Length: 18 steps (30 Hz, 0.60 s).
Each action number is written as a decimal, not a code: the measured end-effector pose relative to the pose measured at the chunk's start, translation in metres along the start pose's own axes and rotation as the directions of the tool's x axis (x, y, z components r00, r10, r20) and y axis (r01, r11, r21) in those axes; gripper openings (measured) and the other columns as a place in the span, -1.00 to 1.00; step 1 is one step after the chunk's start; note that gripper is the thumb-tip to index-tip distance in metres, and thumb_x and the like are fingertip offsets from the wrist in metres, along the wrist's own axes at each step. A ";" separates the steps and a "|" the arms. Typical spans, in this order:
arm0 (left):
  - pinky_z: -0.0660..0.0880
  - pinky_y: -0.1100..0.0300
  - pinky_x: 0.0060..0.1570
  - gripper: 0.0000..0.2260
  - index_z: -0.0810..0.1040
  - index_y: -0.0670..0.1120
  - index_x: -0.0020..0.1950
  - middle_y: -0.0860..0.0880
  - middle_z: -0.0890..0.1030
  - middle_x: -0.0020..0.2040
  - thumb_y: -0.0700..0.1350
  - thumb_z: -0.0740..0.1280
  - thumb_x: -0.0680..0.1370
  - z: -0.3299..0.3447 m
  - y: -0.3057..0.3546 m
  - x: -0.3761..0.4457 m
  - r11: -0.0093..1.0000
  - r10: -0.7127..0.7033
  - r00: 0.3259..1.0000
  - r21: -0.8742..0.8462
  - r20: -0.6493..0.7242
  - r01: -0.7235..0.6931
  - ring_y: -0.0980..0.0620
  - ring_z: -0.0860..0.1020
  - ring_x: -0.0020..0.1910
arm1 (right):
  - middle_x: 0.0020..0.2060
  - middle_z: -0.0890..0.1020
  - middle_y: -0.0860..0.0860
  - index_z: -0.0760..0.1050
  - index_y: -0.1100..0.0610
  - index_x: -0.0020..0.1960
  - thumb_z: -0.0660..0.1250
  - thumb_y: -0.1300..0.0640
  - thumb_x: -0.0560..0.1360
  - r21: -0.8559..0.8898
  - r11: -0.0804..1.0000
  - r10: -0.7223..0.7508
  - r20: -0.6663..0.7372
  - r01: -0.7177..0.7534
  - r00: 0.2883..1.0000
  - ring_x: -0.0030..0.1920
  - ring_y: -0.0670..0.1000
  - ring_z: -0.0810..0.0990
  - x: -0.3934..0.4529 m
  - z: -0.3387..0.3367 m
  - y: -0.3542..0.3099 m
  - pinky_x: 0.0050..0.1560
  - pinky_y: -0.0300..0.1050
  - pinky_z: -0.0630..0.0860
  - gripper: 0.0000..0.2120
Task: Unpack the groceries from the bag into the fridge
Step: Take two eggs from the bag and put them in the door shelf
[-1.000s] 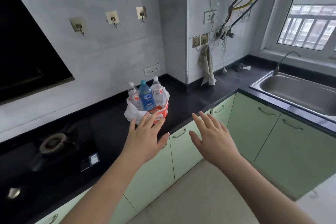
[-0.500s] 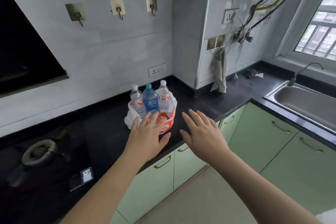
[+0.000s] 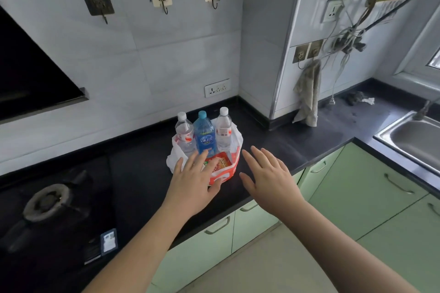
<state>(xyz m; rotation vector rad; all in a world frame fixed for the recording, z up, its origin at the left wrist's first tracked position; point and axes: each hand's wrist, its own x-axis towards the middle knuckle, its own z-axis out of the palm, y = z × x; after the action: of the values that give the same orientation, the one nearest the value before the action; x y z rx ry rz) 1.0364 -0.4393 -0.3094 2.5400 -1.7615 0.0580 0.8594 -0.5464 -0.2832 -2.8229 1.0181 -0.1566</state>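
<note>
Now both hands have closed in on the white-and-orange plastic grocery bag [image 3: 222, 175] on the black countertop [image 3: 297, 140]: left hand [image 3: 195, 178] over its near edge, right hand [image 3: 269, 176] just beside, both spread wide, empty. Unpacking hasn't begun.

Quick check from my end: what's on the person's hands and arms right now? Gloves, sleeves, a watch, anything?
Nothing is worn. The left hand and right hand are bare, with no gloves, rings or markings that I can see. Both forearms are bare down to the bottom edge of the picture: no sleeves, watch or wristband in view.
</note>
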 end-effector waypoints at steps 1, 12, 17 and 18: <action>-0.01 -0.15 0.50 -0.42 0.08 0.13 0.58 0.00 0.06 0.62 0.30 0.01 0.60 0.004 0.002 0.005 1.000 -0.008 1.000 0.004 -0.002 0.008 -0.05 0.01 0.59 | 0.57 0.11 -0.07 -0.03 -0.09 0.58 -0.07 -0.26 0.61 0.005 1.000 -0.012 0.008 0.012 1.000 0.56 0.06 0.02 0.006 0.003 0.006 0.52 0.01 -0.04 -0.42; 0.09 -0.08 0.49 -0.45 0.18 0.10 0.55 0.01 0.21 0.57 0.30 0.03 0.61 0.037 0.023 0.063 0.987 -0.161 0.987 0.020 0.011 0.160 -0.03 0.15 0.55 | 0.56 0.13 -0.06 -0.03 -0.07 0.58 -0.07 -0.24 0.62 0.016 0.981 -0.196 0.123 0.196 0.973 0.56 0.06 0.05 0.070 0.026 0.088 0.52 0.01 -0.03 -0.42; 0.28 -0.06 0.40 -0.48 0.30 0.05 0.50 -0.04 0.36 0.48 0.25 0.11 0.60 0.048 0.031 0.064 0.972 -0.233 0.972 0.036 -0.004 0.233 -0.08 0.29 0.48 | 0.51 0.29 -0.02 0.14 -0.02 0.55 0.04 -0.19 0.62 0.039 0.961 -0.277 0.101 0.274 0.956 0.51 0.09 0.21 0.093 0.039 0.097 0.49 0.05 0.11 -0.45; 0.29 -0.05 0.39 -0.48 0.30 0.04 0.50 -0.04 0.37 0.46 0.24 0.12 0.60 0.051 0.030 0.063 0.970 -0.241 0.971 0.037 0.005 0.240 -0.08 0.30 0.48 | 0.50 0.31 -0.01 0.16 -0.02 0.55 0.05 -0.19 0.62 0.037 0.958 -0.285 0.112 0.283 0.952 0.51 0.09 0.23 0.098 0.044 0.097 0.48 0.06 0.14 -0.45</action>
<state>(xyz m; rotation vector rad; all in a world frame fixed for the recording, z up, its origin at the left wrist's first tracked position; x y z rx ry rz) 1.0301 -0.5123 -0.3561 2.7629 -1.4539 0.0685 0.8798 -0.6786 -0.3369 -2.9056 0.5789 -0.0306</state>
